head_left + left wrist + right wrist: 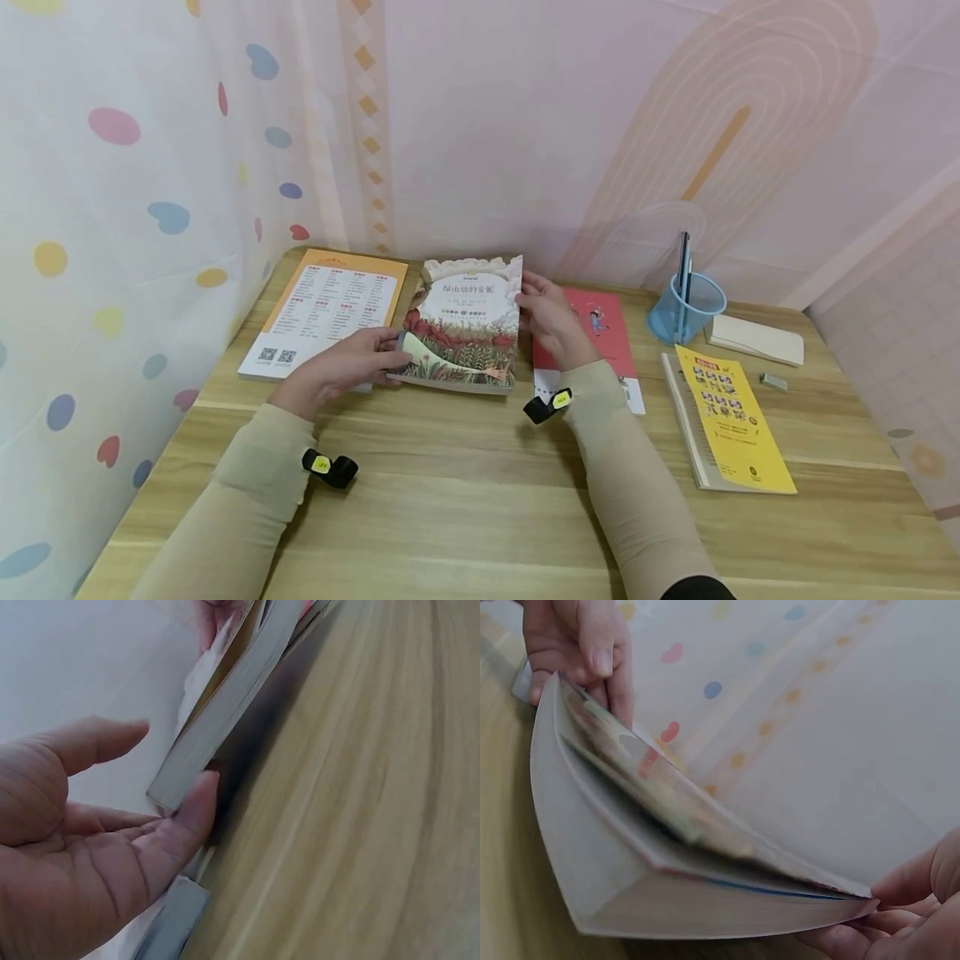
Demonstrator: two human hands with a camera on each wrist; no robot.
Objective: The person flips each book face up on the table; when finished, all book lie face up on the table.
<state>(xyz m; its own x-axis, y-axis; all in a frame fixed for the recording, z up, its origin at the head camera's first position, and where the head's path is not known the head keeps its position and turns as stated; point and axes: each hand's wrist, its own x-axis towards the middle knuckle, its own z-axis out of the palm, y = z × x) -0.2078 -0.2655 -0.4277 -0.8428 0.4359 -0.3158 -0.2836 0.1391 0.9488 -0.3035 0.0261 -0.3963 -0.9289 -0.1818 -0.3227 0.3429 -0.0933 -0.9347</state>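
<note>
Nearest the camera, two beige sleeves run up from the lower edge of the head view across the wooden table [480,508]. At centre frame lies a paperback book [467,327] with a plant-patterned cover. The left hand [341,367] pinches the book's lower left corner and curls the cover upward; the left wrist view shows the thumb [191,814] against the page block. The right hand [547,317] grips the book's right edge, fingers curled round it. Left of the book lies an orange-bordered booklet [326,312], touching it. A red booklet [600,329] lies partly under the right hand. Further right stand a blue pen cup [686,310], a yellow-covered spiral notebook [731,417], a cream notebook [753,337] and a small eraser [773,382].
</note>
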